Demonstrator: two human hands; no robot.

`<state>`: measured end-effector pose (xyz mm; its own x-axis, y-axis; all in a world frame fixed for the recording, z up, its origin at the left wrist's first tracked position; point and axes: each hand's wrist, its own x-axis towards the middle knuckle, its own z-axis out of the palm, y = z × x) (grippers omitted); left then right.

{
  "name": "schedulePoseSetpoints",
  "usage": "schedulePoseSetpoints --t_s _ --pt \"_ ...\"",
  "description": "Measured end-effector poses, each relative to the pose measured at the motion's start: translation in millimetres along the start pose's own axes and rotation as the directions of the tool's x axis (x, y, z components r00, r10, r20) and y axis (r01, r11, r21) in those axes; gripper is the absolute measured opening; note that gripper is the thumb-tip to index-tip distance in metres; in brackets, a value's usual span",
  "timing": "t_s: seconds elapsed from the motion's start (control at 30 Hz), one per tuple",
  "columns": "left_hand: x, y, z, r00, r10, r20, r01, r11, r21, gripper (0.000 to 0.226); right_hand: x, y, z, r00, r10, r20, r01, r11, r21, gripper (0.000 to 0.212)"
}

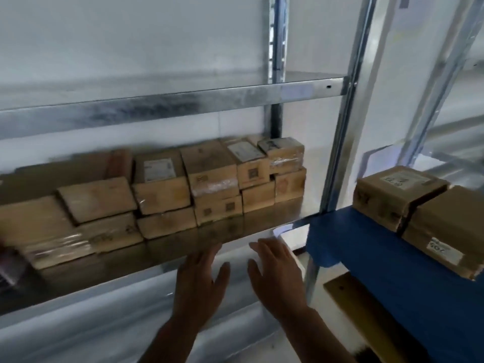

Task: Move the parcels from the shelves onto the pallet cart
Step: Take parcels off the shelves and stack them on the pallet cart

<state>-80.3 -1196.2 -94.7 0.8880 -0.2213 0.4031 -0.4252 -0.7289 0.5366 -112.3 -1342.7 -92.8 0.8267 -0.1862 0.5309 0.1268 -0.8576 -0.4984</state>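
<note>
Several brown cardboard parcels [209, 176] stand stacked in two layers along the back of a metal shelf [183, 247]. My left hand [201, 281] and my right hand [277, 273] are raised side by side in front of the shelf's front edge, palms forward, fingers spread, empty. Both hands are short of the parcels and touch none of them. To the right, two parcels [398, 195] rest on a blue surface [366, 247], which looks like the pallet cart.
An upper metal shelf [170, 106] runs across above the parcels. A steel upright [348, 121] separates the shelf bay from the blue surface. A wooden board [361, 305] shows under the blue surface. A dark object [10, 268] sits at the left edge.
</note>
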Motion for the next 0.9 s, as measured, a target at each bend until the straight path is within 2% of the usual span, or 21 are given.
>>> schedulePoseSetpoints --t_s 0.23,0.37,0.63,0.9 --pt "-35.2 -62.5 -65.6 0.985 -0.120 -0.123 0.127 0.991 0.045 0.036 -4.2 -81.2 42.1 0.977 -0.207 0.050 0.204 0.977 0.061 0.031" --pt "-55.1 -104.7 -108.7 0.968 -0.172 -0.184 0.184 0.982 0.052 0.041 -9.2 -137.3 70.3 0.959 -0.270 0.080 0.263 0.961 0.090 0.029" --pt "-117.0 -212.8 -235.2 0.895 -0.264 -0.360 0.316 0.944 0.091 0.042 -44.9 -298.9 152.0 0.908 -0.396 0.138 0.374 0.913 0.164 0.030" --pt "-172.8 -316.4 -343.4 0.829 -0.315 -0.462 0.403 0.909 0.104 0.042 -75.5 -441.0 224.1 0.844 -0.509 0.168 0.470 0.854 0.222 0.029"
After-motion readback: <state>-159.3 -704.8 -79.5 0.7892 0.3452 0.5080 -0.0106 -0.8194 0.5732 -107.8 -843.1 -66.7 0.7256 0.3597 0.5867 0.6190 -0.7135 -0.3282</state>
